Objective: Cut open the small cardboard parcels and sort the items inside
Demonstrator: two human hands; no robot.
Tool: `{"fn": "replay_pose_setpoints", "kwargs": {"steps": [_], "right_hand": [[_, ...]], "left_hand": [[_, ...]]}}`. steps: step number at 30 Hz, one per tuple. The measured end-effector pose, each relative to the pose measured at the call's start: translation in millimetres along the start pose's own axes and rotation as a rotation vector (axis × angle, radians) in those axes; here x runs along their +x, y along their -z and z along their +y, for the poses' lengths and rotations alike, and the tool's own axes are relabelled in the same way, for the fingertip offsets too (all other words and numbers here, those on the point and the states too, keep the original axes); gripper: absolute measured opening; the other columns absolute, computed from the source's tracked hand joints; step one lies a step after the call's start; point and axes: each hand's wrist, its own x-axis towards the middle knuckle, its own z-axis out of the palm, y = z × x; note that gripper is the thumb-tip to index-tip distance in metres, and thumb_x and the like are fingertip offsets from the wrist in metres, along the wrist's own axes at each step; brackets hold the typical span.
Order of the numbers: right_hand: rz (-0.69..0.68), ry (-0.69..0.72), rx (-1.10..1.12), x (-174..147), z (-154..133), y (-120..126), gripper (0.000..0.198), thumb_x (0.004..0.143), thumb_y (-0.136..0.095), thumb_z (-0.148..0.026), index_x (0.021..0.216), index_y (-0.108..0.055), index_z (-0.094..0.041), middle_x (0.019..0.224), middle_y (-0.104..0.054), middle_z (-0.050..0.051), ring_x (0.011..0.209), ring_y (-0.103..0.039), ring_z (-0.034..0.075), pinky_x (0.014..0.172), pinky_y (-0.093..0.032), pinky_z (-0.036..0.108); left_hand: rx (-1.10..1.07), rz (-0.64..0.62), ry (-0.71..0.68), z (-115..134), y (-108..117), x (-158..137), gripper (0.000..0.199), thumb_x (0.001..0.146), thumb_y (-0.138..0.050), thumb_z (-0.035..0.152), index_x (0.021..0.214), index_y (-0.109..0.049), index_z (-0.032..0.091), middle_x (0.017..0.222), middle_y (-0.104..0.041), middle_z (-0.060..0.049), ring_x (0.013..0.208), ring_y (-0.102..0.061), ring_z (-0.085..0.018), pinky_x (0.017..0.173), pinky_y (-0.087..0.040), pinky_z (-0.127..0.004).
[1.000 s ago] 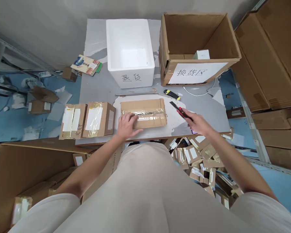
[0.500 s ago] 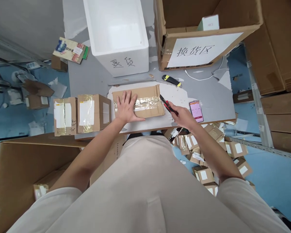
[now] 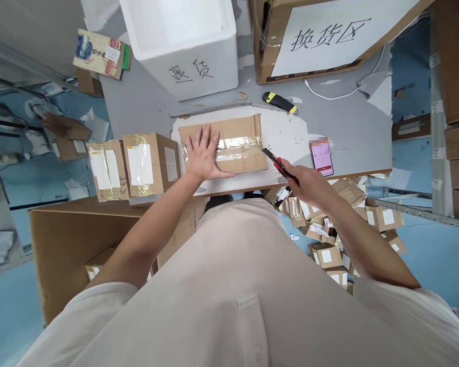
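A taped cardboard box [image 3: 240, 135] lies on the white patch of the table in front of me. My left hand [image 3: 204, 155] rests flat on its left part with the fingers spread. Clear shiny tape runs lengthwise along the box's top. My right hand [image 3: 306, 181] is wrapped round a red and black utility knife [image 3: 282, 167]. The knife's blade points up and left, close to the box's right end; whether it touches cannot be made out.
Two taped boxes [image 3: 141, 164] stand at the left edge. Behind are a white foam box [image 3: 199, 74] and a large labelled carton [image 3: 325, 38]. A yellow-black cutter [image 3: 279, 102], a white cable [image 3: 331, 97] and a phone [image 3: 322, 158] lie rightward. Several parcels [image 3: 325, 255] lie on the floor.
The camera view has shifted. The knife tip has drawn slightly away from the box's right end. My left hand stays spread on the box.
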Motion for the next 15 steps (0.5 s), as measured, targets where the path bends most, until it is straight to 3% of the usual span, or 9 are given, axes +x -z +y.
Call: {"fn": "replay_pose_setpoints", "kwargs": {"steps": [3, 5, 8, 10, 13, 15], "right_hand": [[0.110, -0.111, 0.337, -9.7, 5.6, -7.7, 0.056, 0.086, -0.050, -0.028, 0.142, -0.044, -0.027, 0.082, -0.066, 0.003, 0.059, -0.057, 0.016, 0.058, -0.047, 0.030], [0.272, -0.225, 0.695, -12.9, 5.9, -22.6, 0.060, 0.084, -0.056, -0.035, 0.142, -0.042, -0.027, 0.083, -0.065, 0.000, 0.053, -0.056, 0.012, 0.053, -0.049, 0.028], [0.507, -0.391, 1.227, -4.1, -8.6, -59.0, 0.051, 0.077, -0.063, -0.043, 0.124, -0.050, -0.027, 0.091, -0.063, -0.001, 0.056, -0.060, 0.011, 0.048, -0.051, 0.027], [0.535, -0.472, 1.473, 11.7, -26.5, -83.2, 0.038, 0.074, -0.066, -0.043, 0.105, -0.051, -0.026, 0.095, -0.061, -0.002, 0.057, -0.062, 0.010, 0.047, -0.051, 0.025], [0.551, -0.522, 1.624, 48.1, -48.8, -99.0, 0.034, 0.075, -0.066, -0.041, 0.098, -0.045, -0.027, 0.088, -0.059, -0.005, 0.059, -0.063, 0.010, 0.049, -0.053, 0.024], [0.596, -0.470, 1.573, 78.9, -53.9, -90.0, 0.034, 0.079, -0.063, -0.044, 0.103, -0.045, -0.027, 0.083, -0.059, -0.006, 0.059, -0.061, 0.009, 0.052, -0.053, 0.024]], "left_hand": [[0.010, -0.003, -0.027, 2.4, 4.4, -3.0, 0.130, 0.050, -0.051, 0.091, 0.151, -0.021, 0.015, 0.158, -0.012, -0.020, 0.143, -0.006, -0.047, 0.111, 0.003, -0.061], [0.001, 0.015, -0.020, -1.2, 10.2, -2.1, 0.121, 0.056, -0.049, 0.089, 0.149, -0.026, 0.016, 0.157, -0.016, -0.019, 0.143, -0.009, -0.045, 0.111, 0.001, -0.061], [-0.067, 0.130, 0.109, -20.7, 21.9, 9.3, 0.091, 0.075, -0.042, 0.078, 0.145, -0.037, 0.020, 0.153, -0.032, -0.015, 0.142, -0.022, -0.039, 0.114, -0.007, -0.056], [-0.169, 0.161, 0.207, -41.1, 29.5, 20.6, 0.069, 0.086, -0.036, 0.064, 0.137, -0.048, 0.019, 0.142, -0.049, -0.014, 0.134, -0.038, -0.033, 0.112, -0.021, -0.049], [-0.311, 0.102, 0.337, -70.0, 34.3, 26.2, 0.050, 0.090, -0.034, 0.047, 0.116, -0.063, 0.016, 0.118, -0.066, -0.014, 0.112, -0.058, -0.029, 0.099, -0.041, -0.042], [-0.353, 0.110, 0.455, -78.9, 30.1, 12.8, 0.044, 0.088, -0.037, 0.044, 0.103, -0.067, 0.015, 0.107, -0.069, -0.014, 0.103, -0.061, -0.029, 0.094, -0.045, -0.041]]}}
